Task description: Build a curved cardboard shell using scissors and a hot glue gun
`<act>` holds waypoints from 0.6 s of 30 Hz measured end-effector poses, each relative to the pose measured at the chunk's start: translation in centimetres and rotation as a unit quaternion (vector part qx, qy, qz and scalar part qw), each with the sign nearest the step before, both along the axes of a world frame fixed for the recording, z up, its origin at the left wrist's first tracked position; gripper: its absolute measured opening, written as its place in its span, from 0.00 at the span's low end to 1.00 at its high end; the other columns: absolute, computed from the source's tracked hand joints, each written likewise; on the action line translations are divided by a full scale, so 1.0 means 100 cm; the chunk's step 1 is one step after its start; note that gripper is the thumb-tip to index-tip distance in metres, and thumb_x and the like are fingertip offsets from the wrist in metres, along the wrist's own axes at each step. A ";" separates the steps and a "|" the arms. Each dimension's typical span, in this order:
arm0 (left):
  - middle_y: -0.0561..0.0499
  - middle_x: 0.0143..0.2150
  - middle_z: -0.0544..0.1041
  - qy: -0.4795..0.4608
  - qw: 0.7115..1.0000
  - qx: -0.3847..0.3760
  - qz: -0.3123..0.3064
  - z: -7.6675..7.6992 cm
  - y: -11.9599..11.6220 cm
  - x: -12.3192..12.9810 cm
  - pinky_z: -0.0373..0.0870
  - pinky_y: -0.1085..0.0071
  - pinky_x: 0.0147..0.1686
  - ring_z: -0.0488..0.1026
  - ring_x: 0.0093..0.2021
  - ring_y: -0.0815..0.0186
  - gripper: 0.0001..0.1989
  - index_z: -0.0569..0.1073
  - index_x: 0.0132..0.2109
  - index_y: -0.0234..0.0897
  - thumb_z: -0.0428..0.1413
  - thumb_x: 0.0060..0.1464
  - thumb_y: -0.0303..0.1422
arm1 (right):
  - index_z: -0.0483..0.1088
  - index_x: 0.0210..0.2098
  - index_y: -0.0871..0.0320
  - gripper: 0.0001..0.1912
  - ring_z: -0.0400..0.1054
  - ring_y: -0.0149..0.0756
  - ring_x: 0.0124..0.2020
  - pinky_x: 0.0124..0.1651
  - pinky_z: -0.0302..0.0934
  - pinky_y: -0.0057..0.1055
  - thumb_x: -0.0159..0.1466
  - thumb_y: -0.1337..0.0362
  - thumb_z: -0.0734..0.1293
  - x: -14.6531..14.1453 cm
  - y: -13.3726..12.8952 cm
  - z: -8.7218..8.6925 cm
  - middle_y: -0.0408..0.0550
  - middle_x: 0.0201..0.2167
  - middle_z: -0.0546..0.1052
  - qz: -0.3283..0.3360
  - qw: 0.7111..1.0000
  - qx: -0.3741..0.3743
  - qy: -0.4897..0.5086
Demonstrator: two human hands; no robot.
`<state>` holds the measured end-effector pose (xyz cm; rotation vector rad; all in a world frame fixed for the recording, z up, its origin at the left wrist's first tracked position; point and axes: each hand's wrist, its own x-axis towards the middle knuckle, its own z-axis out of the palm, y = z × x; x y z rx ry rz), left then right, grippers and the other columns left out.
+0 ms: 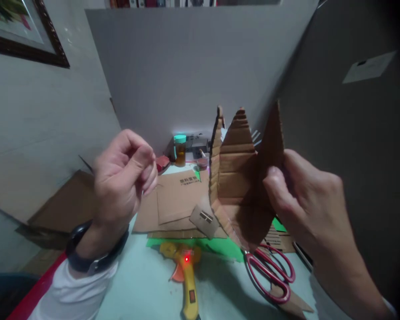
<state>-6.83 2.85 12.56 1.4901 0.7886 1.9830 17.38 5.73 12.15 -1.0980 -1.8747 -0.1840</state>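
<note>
My right hand (306, 200) grips a folded cardboard piece (238, 173) by its right panel, thumb on the inner face. The piece is held up above the table, with ridged bent walls and pointed tops around a rounded base. My left hand (125, 169) is raised to the left, apart from the cardboard, its thumb pressed against curled fingers. Whatever may be in that pinch is too small to make out. Below, a yellow hot glue gun (189, 280) lies with a red light glowing. Red-handled scissors (270, 271) lie beneath the cardboard piece, their blades mostly hidden.
Flat cardboard sheets (173, 195) and a green sheet (216, 248) cover the table's middle. Behind them stand a teal-capped bottle (180, 151) and small containers. A grey panel (193, 66) closes off the back. Cardboard (66, 200) leans at the left.
</note>
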 end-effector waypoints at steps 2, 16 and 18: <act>0.57 0.20 0.56 0.003 1.000 -0.004 0.007 -0.004 0.000 0.001 0.41 0.70 0.15 0.52 0.17 0.73 0.12 0.71 0.28 0.39 0.56 0.62 0.31 | 0.57 0.27 0.55 0.10 0.52 0.28 0.17 0.23 0.46 0.28 0.65 0.68 0.59 -0.003 0.000 -0.003 0.37 0.19 0.59 0.022 1.000 -0.003 -0.009; 0.59 0.26 0.73 -0.096 0.988 0.083 0.087 0.009 -0.003 -0.025 0.70 0.75 0.29 0.69 0.27 0.74 0.07 0.76 0.36 0.42 0.56 0.60 0.25 | 0.66 0.52 0.62 0.15 0.65 0.31 0.20 0.24 0.60 0.26 0.70 0.68 0.54 -0.018 -0.010 -0.009 0.41 0.24 0.70 0.121 0.992 0.021 -0.008; 0.56 0.47 0.79 -0.085 0.990 0.077 0.082 0.009 0.001 -0.029 0.74 0.68 0.50 0.72 0.52 0.63 0.20 0.73 0.54 0.48 0.61 0.56 0.27 | 0.65 0.55 0.65 0.18 0.68 0.33 0.21 0.23 0.60 0.27 0.70 0.68 0.54 -0.019 -0.009 -0.012 0.44 0.25 0.72 0.115 0.992 0.044 -0.010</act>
